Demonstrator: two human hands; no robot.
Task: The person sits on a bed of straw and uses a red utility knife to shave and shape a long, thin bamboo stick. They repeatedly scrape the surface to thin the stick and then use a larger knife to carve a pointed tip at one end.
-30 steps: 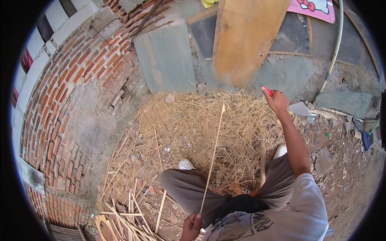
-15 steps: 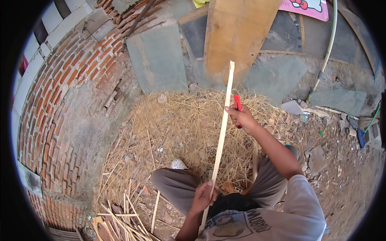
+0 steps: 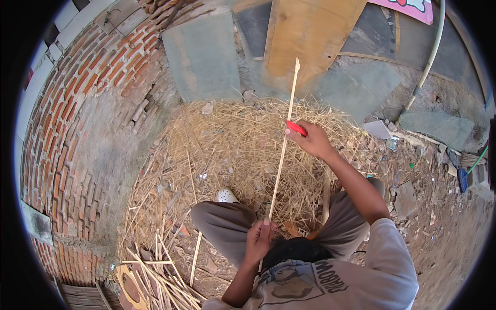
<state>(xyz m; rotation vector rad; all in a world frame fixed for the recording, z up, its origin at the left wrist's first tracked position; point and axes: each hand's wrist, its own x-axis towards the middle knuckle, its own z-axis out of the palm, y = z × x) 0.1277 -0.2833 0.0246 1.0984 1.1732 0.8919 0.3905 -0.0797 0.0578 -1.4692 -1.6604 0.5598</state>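
Straw-like tan shavings [image 3: 217, 150] heaped under strip; bundle of slim pale sticks [image 3: 155, 283] to L of your L knee. Rubble-strewn dirt ground [image 3: 434, 227], worn red-brick wall [image 3: 64, 170] on L, flat grey-green panel [image 3: 204, 59] ahead. Long thin wood-like strip [image 3: 281, 160] slants up from your lap, tip ragged. Your L hand [image 3: 260, 238] pinches its lower part; R hand [image 3: 311, 140] clenched round red tool [image 3: 297, 128] at its upper part.

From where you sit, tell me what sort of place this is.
Probably an outdoor yard used as a rough work spot: a worn brick wall on the left, bare dirt scattered with rubble, and a heap of straw-like shavings.
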